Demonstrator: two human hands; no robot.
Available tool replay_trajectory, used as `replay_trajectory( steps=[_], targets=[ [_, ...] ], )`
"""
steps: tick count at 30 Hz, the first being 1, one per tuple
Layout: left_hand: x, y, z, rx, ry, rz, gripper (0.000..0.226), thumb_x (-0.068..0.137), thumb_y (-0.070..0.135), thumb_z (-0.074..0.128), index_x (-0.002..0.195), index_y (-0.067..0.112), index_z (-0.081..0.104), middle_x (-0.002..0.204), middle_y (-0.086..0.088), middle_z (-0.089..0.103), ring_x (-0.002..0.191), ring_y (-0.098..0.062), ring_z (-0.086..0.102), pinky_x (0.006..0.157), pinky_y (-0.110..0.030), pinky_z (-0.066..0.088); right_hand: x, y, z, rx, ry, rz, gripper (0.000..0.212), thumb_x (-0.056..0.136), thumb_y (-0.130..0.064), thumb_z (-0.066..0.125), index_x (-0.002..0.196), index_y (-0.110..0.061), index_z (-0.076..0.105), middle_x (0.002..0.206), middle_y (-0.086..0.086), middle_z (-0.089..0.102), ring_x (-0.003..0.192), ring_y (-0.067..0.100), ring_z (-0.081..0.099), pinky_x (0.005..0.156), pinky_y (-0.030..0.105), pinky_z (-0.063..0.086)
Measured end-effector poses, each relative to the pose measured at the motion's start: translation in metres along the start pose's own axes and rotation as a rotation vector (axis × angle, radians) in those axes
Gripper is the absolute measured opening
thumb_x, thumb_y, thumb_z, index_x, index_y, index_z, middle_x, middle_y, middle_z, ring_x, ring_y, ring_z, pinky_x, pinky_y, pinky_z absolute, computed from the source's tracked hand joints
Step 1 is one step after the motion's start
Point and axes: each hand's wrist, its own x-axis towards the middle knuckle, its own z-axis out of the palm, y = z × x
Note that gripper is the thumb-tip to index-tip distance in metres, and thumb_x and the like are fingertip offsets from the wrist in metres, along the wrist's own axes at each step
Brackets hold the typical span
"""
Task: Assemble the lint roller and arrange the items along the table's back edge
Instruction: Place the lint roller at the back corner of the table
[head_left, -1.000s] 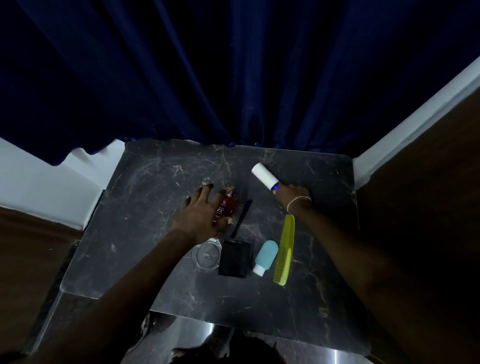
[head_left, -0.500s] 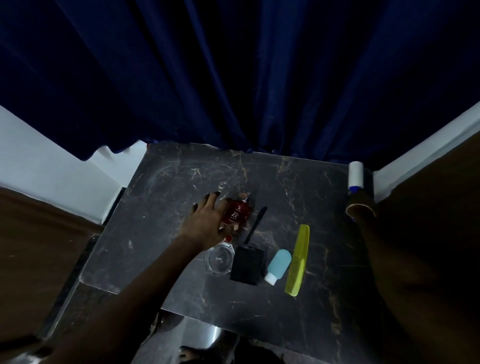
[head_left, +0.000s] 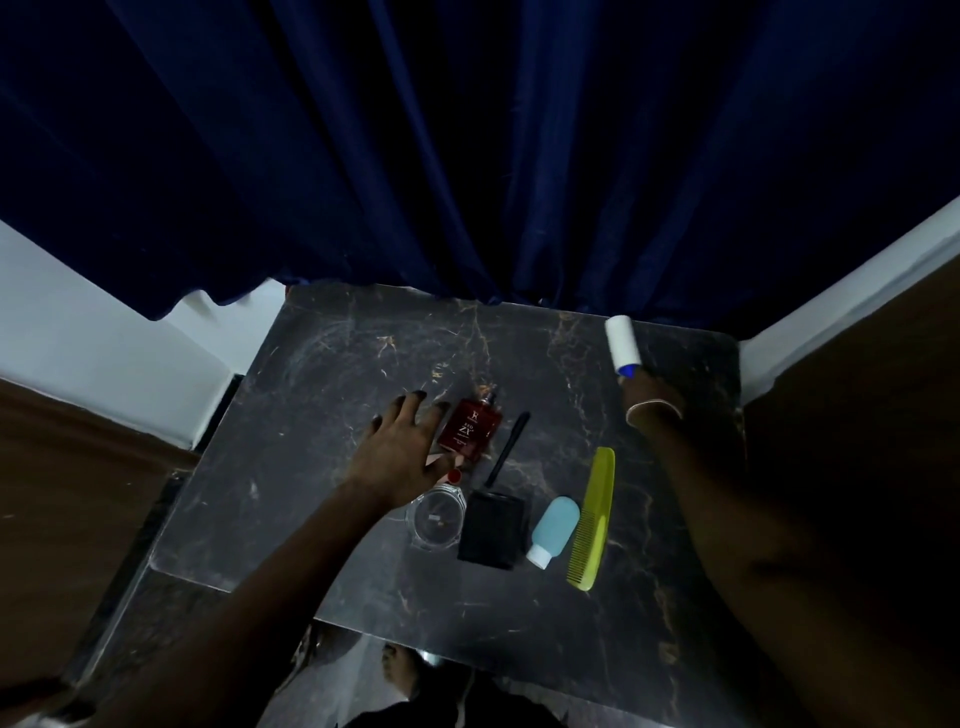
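Observation:
The white lint roller (head_left: 620, 340) with a blue collar lies near the back right corner of the dark marble table (head_left: 322, 415). My right hand (head_left: 652, 397) grips its handle end, which the hand hides. My left hand (head_left: 402, 447) rests flat on the table with fingers spread, just left of a red perfume bottle (head_left: 470, 428); its thumb touches the bottle's near end. In a row nearer me lie a clear glass dish (head_left: 435, 522), a black brush (head_left: 493, 525), a small light-blue bottle (head_left: 553, 530) and a yellow-green comb (head_left: 595, 517).
A dark blue curtain (head_left: 467, 156) hangs right behind the table's back edge. White walls (head_left: 104, 332) flank the table on both sides. The back left part of the tabletop is bare marble.
My right hand carried the lint roller from the table's middle to the back right corner. My left hand slid off the perfume bottle to its left side.

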Motion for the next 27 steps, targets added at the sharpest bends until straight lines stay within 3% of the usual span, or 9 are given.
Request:
replay_trajectory(
  steps=[7, 15, 24, 27],
  targets=[
    [0.006, -0.013, 0.006, 0.004, 0.031, 0.037, 0.083, 0.091, 0.065, 0.056, 0.158, 0.031, 0.022, 0.165, -0.009, 0.022, 0.155, -0.031, 0.021, 0.120, -0.057, 0.031, -0.011, -0.043, 0.033, -0.029, -0.007, -0.102, 0.043, 0.106, -0.038, 0.038, 0.137, -0.012, 0.054, 0.136, 0.016, 0.061, 0.126, 0.035, 0.059, 0.105, 0.043, 0.047],
    [0.020, -0.020, 0.005, -0.006, 0.016, 0.089, 0.084, 0.089, 0.070, 0.053, 0.157, 0.033, 0.020, 0.165, -0.007, 0.022, 0.153, -0.031, 0.025, 0.120, -0.058, 0.034, -0.026, -0.079, 0.058, -0.108, -0.004, -0.166, 0.043, 0.106, -0.039, 0.039, 0.139, -0.014, 0.050, 0.132, 0.014, 0.063, 0.121, 0.033, 0.062, 0.100, 0.042, 0.050],
    [0.078, -0.023, 0.014, -0.093, 0.022, 0.276, 0.071, 0.088, 0.062, 0.057, 0.147, 0.033, 0.031, 0.156, -0.007, 0.031, 0.140, -0.034, 0.042, 0.110, -0.056, 0.042, -0.010, -0.081, 0.060, 0.232, 0.054, -0.028, 0.043, 0.105, -0.041, 0.038, 0.132, -0.014, 0.060, 0.130, 0.016, 0.064, 0.119, 0.036, 0.061, 0.097, 0.041, 0.050],
    [0.112, -0.011, 0.020, -0.135, 0.054, 0.354, 0.078, 0.090, 0.055, 0.063, 0.154, 0.033, 0.024, 0.159, -0.010, 0.027, 0.140, -0.037, 0.043, 0.111, -0.055, 0.043, -0.008, -0.076, 0.066, 0.266, 0.138, -0.070, 0.044, 0.107, -0.040, 0.034, 0.129, -0.013, 0.062, 0.124, 0.015, 0.067, 0.112, 0.037, 0.063, 0.092, 0.042, 0.050]
  ],
)
